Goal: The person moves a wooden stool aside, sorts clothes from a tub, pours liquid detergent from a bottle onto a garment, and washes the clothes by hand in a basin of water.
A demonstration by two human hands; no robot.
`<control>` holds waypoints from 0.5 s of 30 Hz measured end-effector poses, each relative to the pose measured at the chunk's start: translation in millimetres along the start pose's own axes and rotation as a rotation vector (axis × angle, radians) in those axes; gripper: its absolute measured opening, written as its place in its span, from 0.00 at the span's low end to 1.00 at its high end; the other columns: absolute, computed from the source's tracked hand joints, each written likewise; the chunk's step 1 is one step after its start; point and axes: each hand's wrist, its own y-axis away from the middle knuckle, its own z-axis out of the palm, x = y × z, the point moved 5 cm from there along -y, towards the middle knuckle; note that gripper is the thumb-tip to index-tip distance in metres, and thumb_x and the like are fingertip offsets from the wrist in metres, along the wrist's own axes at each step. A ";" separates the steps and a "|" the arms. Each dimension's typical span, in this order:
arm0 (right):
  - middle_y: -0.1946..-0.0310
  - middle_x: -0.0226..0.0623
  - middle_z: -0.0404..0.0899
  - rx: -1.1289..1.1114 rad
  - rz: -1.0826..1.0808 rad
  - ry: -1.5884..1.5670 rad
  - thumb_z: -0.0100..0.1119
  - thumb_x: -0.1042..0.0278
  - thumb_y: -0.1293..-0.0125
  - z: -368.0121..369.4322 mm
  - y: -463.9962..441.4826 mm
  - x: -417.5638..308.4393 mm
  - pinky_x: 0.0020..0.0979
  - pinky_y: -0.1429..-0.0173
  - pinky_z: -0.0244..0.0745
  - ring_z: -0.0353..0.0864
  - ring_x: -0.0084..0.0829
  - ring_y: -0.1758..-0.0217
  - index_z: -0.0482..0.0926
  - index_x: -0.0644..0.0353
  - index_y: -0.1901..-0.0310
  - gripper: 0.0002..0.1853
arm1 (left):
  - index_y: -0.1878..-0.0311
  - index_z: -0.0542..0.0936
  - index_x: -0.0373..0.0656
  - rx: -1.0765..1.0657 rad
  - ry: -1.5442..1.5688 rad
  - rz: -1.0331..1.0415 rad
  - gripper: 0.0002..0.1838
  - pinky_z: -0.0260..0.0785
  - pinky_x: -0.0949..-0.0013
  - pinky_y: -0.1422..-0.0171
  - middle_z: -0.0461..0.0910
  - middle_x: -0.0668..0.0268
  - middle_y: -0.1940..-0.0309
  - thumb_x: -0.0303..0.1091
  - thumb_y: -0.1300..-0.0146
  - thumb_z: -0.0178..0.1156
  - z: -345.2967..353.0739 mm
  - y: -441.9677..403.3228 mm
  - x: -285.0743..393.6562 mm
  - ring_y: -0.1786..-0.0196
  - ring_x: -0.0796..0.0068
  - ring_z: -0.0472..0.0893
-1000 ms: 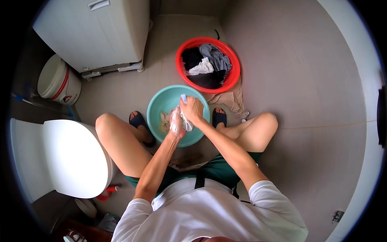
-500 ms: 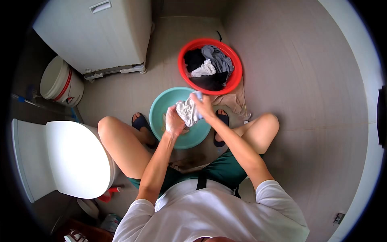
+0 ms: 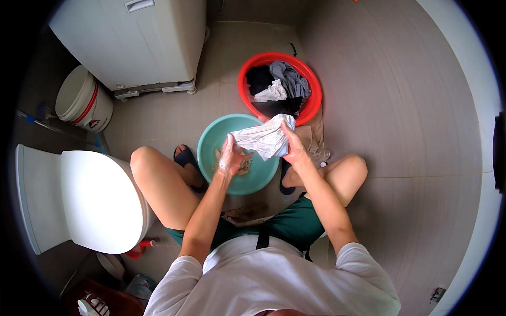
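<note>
A wet white cloth garment is stretched between my two hands, above the teal basin. My left hand, with suds on its skin, pinches the garment's left end. At the other end, my right hand grips the bunched fabric, its fingers partly behind the cloth. Which kind of garment it is I cannot tell. Down in the basin lies some beige cloth in a little water.
Beyond the basin stands a red tub with dark, grey and white clothes. A beige cloth lies beside it. On the left are a toilet, a white bucket and a white appliance.
The white garment was bunched up between my hands. Now it is pulled out lengthwise, my right hand having moved to the right, away from my left.
</note>
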 end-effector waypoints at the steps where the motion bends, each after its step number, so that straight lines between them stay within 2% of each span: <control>1: 0.36 0.46 0.65 -0.031 0.009 -0.101 0.46 0.50 0.30 4.5 2.4 3.6 0.50 0.32 0.62 0.62 0.47 0.31 0.61 0.63 0.37 0.28 | 0.29 0.52 0.62 -0.074 0.022 0.025 0.38 0.53 0.31 0.34 0.54 0.56 0.30 0.65 0.38 0.48 11.8 6.4 -6.5 0.30 0.53 0.59; 4: 0.37 0.46 0.66 0.022 -0.044 -0.283 0.46 0.50 0.30 3.3 7.3 18.4 0.50 0.33 0.64 0.63 0.49 0.32 0.61 0.62 0.36 0.28 | 0.27 0.46 0.61 -0.171 0.337 -0.187 0.41 0.51 0.33 0.32 0.45 0.60 0.26 0.66 0.38 0.47 23.4 15.7 -34.3 0.30 0.50 0.58; 5: 0.40 0.47 0.69 0.003 -0.050 -0.219 0.50 0.51 0.31 5.3 10.8 23.5 0.46 0.34 0.66 0.67 0.45 0.35 0.65 0.63 0.39 0.27 | 0.28 0.52 0.53 -0.144 0.411 -0.229 0.39 0.57 0.41 0.31 0.53 0.59 0.28 0.62 0.36 0.48 23.1 15.8 -40.0 0.32 0.53 0.63; 8: 0.45 0.44 0.74 0.051 -0.117 0.093 0.58 0.58 0.34 2.3 23.8 31.6 0.39 0.39 0.72 0.74 0.38 0.41 0.69 0.64 0.43 0.23 | 0.32 0.59 0.46 -0.120 0.140 -0.131 0.33 0.63 0.51 0.32 0.64 0.58 0.34 0.56 0.33 0.50 25.5 8.4 -37.8 0.36 0.58 0.69; 9: 0.46 0.39 0.76 0.203 -0.098 0.327 0.67 0.65 0.42 -6.0 31.3 28.8 0.33 0.43 0.75 0.77 0.32 0.45 0.70 0.62 0.45 0.25 | 0.36 0.66 0.44 -0.036 0.155 -0.128 0.26 0.69 0.56 0.37 0.73 0.59 0.41 0.49 0.31 0.51 21.6 6.0 -33.3 0.40 0.63 0.74; 12: 0.54 0.35 0.80 0.347 -0.088 0.764 0.73 0.70 0.49 -28.3 38.0 28.7 0.27 0.50 0.76 0.80 0.25 0.54 0.74 0.63 0.50 0.24 | 0.40 0.70 0.44 0.025 -0.020 0.049 0.22 0.70 0.56 0.39 0.75 0.61 0.45 0.47 0.30 0.49 27.5 13.8 -9.2 0.44 0.64 0.76; 13: 0.61 0.32 0.81 0.360 -0.117 0.758 0.77 0.70 0.54 -9.6 40.8 20.2 0.26 0.55 0.75 0.80 0.22 0.61 0.76 0.64 0.54 0.25 | 0.41 0.70 0.43 0.028 -0.063 0.063 0.22 0.71 0.58 0.40 0.76 0.61 0.46 0.47 0.30 0.50 28.5 13.6 -7.8 0.45 0.64 0.77; 15: 0.62 0.31 0.81 0.362 0.005 0.864 0.76 0.69 0.53 -25.8 35.6 21.6 0.25 0.57 0.74 0.79 0.22 0.62 0.77 0.65 0.55 0.24 | 0.41 0.69 0.42 0.034 -0.149 0.094 0.22 0.73 0.60 0.43 0.76 0.62 0.48 0.45 0.31 0.52 30.0 12.5 -3.8 0.48 0.66 0.78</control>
